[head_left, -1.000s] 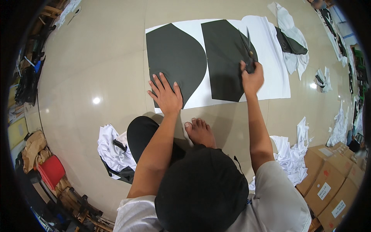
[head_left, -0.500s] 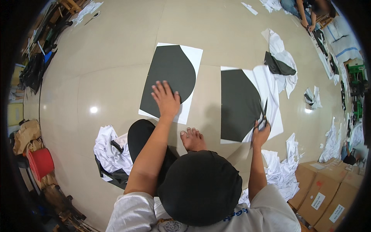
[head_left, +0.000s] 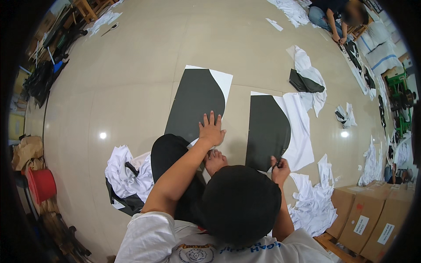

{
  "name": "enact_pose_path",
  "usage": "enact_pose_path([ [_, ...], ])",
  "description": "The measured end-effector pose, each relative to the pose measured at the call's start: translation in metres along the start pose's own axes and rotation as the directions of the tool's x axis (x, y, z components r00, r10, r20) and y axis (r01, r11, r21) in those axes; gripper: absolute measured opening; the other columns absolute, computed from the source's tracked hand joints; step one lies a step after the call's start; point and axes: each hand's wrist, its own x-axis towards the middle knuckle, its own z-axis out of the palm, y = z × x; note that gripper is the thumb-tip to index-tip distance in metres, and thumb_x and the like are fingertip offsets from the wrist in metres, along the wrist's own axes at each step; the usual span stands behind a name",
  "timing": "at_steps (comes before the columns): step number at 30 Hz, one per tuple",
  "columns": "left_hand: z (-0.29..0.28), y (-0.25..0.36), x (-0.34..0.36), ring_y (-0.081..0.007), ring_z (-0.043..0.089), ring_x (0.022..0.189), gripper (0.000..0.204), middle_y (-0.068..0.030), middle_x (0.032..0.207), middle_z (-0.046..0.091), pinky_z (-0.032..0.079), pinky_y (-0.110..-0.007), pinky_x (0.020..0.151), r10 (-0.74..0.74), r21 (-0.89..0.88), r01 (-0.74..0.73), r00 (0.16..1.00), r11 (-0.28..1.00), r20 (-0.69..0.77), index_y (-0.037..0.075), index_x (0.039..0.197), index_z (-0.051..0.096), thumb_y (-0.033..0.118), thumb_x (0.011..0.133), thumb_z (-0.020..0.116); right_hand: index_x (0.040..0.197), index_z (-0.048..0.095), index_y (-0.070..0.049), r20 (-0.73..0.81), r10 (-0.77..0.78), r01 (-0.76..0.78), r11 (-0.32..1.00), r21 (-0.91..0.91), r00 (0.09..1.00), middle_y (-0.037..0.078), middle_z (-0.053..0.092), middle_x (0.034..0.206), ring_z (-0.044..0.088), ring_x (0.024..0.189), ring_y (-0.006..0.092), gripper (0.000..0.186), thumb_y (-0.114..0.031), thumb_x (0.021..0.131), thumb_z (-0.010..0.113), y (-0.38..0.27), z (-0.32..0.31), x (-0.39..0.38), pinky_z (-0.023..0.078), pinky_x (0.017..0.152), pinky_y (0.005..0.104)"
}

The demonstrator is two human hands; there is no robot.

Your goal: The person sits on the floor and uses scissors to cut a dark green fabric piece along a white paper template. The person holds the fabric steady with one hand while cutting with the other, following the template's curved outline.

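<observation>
My right hand (head_left: 281,170) is closed around dark-handled scissors (head_left: 279,163), at the lower right edge of a dark grey panel with a curved side (head_left: 266,129). Their blades are hard to make out against the panel. White fabric (head_left: 300,131) lies along that curved side. My left hand (head_left: 212,131) is open, fingers spread, at the lower right part of a second dark curved panel (head_left: 193,103) with white corners. Just below that hand is my bare foot (head_left: 215,162). Part of the second panel is hidden by my knee.
Crumpled white cloth (head_left: 127,171) lies by my left knee, and white scraps (head_left: 311,201) at my right. A dark and white fabric piece (head_left: 309,79) is farther off. Cardboard boxes (head_left: 366,219) stand at lower right. Another person (head_left: 335,19) works at the far right.
My left hand has slid right and nearer across the left panel. My right hand has moved nearer and left with the scissors, to the lower end of the right panel's curve. The view has shifted.
</observation>
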Motion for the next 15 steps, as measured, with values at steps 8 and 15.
enact_pose_path([
  [8, 0.0, -0.011, 0.005, -0.0343, 0.063, 0.122, 0.039, -0.0119, 0.126, 0.065, 0.052, -0.05, 0.1, 0.13, -0.182, -0.178, 0.959, 0.967, -0.251, 0.01, 0.124, 0.064, 0.02, 0.091, 0.081, 0.079, 0.068, -0.001, 0.495, 0.176, -0.267, 0.956, 0.12, 0.851, 0.003, 0.065, 0.069, 0.06, 0.058, 0.0113, 0.046, -0.04, 0.092, 0.089, -0.084, 0.058, -0.044, 0.049, 0.054, 0.0313],
  [15, 0.007, -0.02, 0.016, -0.034, 0.064, 0.113, 0.033, -0.0095, 0.115, 0.065, 0.052, -0.051, 0.091, 0.107, -0.215, -0.187, 0.936, 0.959, -0.334, 0.015, 0.115, 0.065, 0.021, 0.088, 0.084, 0.08, 0.07, 0.002, 0.592, 0.225, -0.347, 0.933, 0.1, 0.774, 0.007, 0.068, 0.067, 0.066, 0.058, 0.0148, 0.057, -0.052, 0.087, 0.089, -0.086, 0.096, -0.043, 0.052, 0.057, 0.0318],
])
